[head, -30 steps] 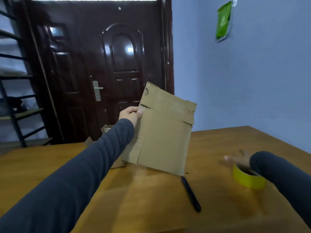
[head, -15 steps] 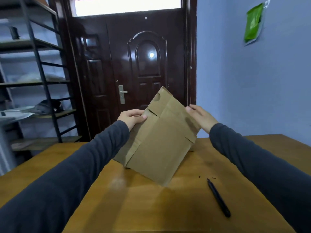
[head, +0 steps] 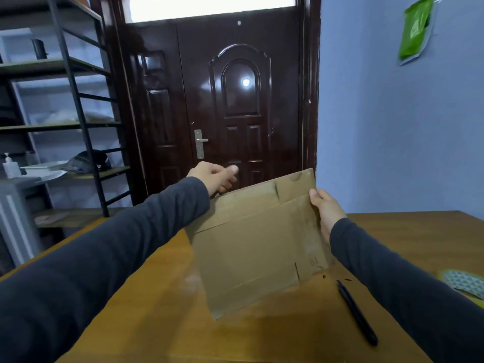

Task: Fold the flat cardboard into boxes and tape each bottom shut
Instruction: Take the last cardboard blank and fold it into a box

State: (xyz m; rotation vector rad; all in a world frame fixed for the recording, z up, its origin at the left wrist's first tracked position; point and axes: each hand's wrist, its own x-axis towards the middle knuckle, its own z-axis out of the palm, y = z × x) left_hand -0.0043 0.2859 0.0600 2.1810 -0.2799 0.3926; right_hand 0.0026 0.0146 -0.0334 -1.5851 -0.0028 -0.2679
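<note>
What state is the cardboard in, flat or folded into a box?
Flat: the cardboard shows one face, flaps unfolded, right hand gripping its edge.

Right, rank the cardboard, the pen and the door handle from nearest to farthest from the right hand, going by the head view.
1. Cardboard: the right hand grips its right edge.
2. Pen: on the table, below the hand and toward the person.
3. Door handle: far back on the door, off to the left.

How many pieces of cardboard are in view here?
1. The flat cardboard is held tilted over the table, the right hand gripping its right edge, the left hand by its top left corner. More may be hidden behind it.
</note>
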